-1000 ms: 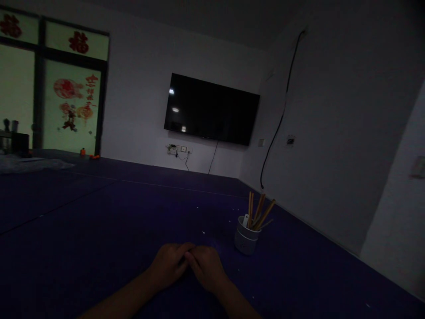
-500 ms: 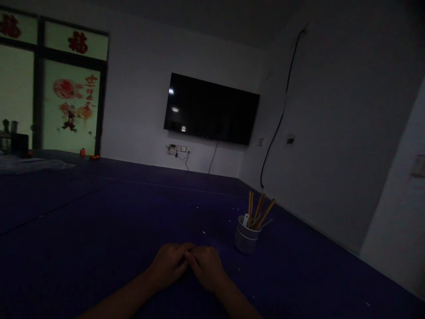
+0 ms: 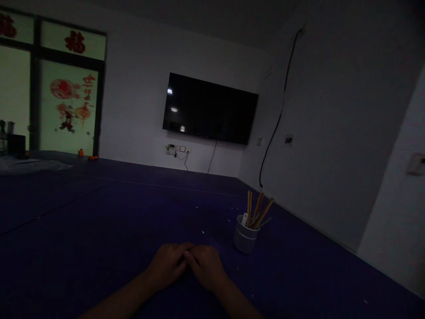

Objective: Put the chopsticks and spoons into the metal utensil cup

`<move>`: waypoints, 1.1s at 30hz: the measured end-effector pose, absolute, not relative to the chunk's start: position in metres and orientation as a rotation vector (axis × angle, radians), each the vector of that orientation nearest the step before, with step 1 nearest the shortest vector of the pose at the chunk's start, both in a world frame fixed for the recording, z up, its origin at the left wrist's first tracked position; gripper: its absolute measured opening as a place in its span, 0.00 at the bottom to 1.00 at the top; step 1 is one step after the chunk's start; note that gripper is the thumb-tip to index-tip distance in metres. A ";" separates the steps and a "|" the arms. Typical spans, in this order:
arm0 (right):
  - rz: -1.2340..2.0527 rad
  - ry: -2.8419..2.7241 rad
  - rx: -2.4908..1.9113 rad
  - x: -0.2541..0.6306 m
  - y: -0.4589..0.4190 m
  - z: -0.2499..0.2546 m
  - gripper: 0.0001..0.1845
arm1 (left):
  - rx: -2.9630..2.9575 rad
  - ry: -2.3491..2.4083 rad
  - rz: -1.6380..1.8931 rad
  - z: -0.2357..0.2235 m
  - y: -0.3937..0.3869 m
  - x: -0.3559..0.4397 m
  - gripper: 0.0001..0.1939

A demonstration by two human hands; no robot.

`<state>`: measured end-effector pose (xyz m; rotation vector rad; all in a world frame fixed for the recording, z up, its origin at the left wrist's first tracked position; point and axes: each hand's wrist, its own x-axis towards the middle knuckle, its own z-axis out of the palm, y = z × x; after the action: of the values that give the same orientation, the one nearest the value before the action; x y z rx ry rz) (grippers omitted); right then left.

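Observation:
My left hand (image 3: 168,262) and my right hand (image 3: 206,266) rest against each other on the dark blue tabletop (image 3: 133,230). Both are closed, with the fingers curled in and the fingertips mostly hidden; nothing shows in either one. The right thumb lies along the left hand. A grey cup (image 3: 245,240) stands upright to the right of my right hand, apart from it. Several thin wooden sticks (image 3: 261,214) lean in the cup, along with a white flat handle (image 3: 245,219).
Small white scraps (image 3: 203,232) dot the tabletop. Clear plastic sheeting (image 3: 33,165) and small orange items (image 3: 92,157) lie at the far left. A television (image 3: 210,108) hangs on the far wall, and a black cable (image 3: 278,119) runs down the right wall.
The view has shifted slightly, so the background sits a little further left. Both hands stay together in the same pose, and the cup stands where it was.

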<state>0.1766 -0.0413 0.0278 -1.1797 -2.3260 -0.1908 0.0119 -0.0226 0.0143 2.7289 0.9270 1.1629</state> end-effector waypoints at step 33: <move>-0.118 -2.345 -1.250 0.178 -0.041 0.030 0.21 | 2.704 0.948 1.139 0.014 -0.020 0.014 0.13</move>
<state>0.1785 -0.0406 0.0302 -1.2504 -2.3447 -0.1178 0.0139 -0.0205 0.0144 2.7039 0.9480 1.1395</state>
